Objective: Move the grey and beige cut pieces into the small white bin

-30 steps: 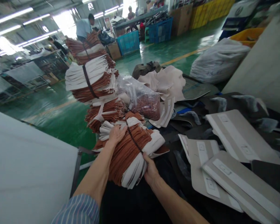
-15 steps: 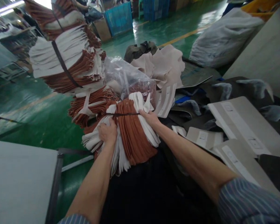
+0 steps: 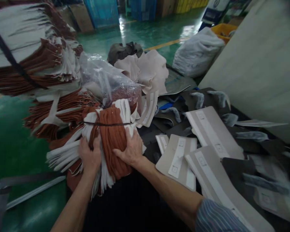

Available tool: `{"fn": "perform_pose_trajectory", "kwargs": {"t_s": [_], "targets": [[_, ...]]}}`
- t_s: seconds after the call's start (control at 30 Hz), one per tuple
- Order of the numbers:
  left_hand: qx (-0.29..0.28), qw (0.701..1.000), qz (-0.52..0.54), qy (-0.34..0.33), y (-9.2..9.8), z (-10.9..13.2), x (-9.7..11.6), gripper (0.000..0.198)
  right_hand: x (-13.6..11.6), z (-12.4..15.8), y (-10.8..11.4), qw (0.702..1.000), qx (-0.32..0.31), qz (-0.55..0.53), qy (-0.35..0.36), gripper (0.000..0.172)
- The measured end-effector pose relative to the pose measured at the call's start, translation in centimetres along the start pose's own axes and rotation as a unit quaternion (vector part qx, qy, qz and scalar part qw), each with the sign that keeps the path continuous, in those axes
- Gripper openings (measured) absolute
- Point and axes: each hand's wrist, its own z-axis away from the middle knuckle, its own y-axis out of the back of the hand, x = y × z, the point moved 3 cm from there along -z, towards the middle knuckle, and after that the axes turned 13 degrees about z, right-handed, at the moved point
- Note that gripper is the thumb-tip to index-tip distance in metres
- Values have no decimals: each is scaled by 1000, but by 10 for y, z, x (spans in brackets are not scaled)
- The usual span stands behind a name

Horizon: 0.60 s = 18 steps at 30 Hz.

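Note:
A bundle of brown and white sheet pieces (image 3: 112, 141), looking like leather or cloth, stands on edge in front of me, bound near its top by a thin dark strap (image 3: 111, 124). My left hand (image 3: 90, 156) grips the left part of the bundle, thumb and fingers around white and brown pieces; it is slightly blurred. My right hand (image 3: 131, 148) clasps the right side, its thumb lying across the brown face and its fingers over the white pieces. Behind it sits a clear plastic bag (image 3: 103, 77) with reddish-brown material inside.
Tall strapped stacks of brown and white pieces (image 3: 36, 48) rise at the left. Several beige panels with white strips (image 3: 212, 129) lie on dark pieces at the right. Crumpled pale material (image 3: 152, 69), a white sack (image 3: 195, 53) and a large pale board (image 3: 261, 64) stand farther back.
The view has swung right, so the bundle appears farther left. My right hand has slid from the strap down the bundle's right side. My left hand still holds the left part.

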Motion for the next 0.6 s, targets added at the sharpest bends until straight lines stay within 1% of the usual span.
{"fn": "perform_pose_trajectory", "kwargs": {"t_s": [0.03,0.07,0.1,0.13,0.17,0.2,0.27,0.3,0.33,0.37,0.4,0.43,0.47,0.5,0.53,0.57,0.6], "targets": [[-13,999,2,-45,-2,8,5,89,-3,-9,0,1000,2,21,18,115],[7,998,-11,-62,-4,14,11,101,-5,-22,2,999,4,37,39,111],[39,997,-28,-60,-7,17,18,109,-6,-35,4,997,4,50,59,106],[64,996,-44,-47,-13,18,25,112,-4,-50,6,995,0,60,77,102],[81,995,-55,-27,-21,17,34,111,-1,-64,8,994,-8,68,89,99],[82,995,-59,-11,-31,16,41,110,4,-75,10,993,-21,71,93,99],[69,995,-64,10,-50,15,51,111,13,-88,13,993,-54,69,74,99],[60,996,-63,14,-56,15,53,112,16,-88,15,994,-72,66,53,98],[46,997,-62,13,-60,17,54,112,19,-81,17,993,-90,67,29,97],[31,998,-58,8,-62,19,54,110,21,-68,20,992,-106,70,9,95],[20,998,-53,7,-61,21,53,109,24,-49,23,990,-116,75,2,92],[15,999,-50,9,-58,24,53,108,28,-24,28,989,-119,84,12,88],[13,999,-47,10,-54,26,52,107,33,6,33,987,-119,95,47,82],[17,999,-46,13,-51,27,52,108,41,40,40,982,-117,105,107,75],[20,999,-44,14,-48,28,51,109,52,78,47,969,-115,116,185,67],[11,999,-38,7,-47,28,51,109,67,116,56,945,-118,127,277,59],[0,999,-33,5,-47,28,51,110,85,154,65,909,-129,136,373,53]]}}
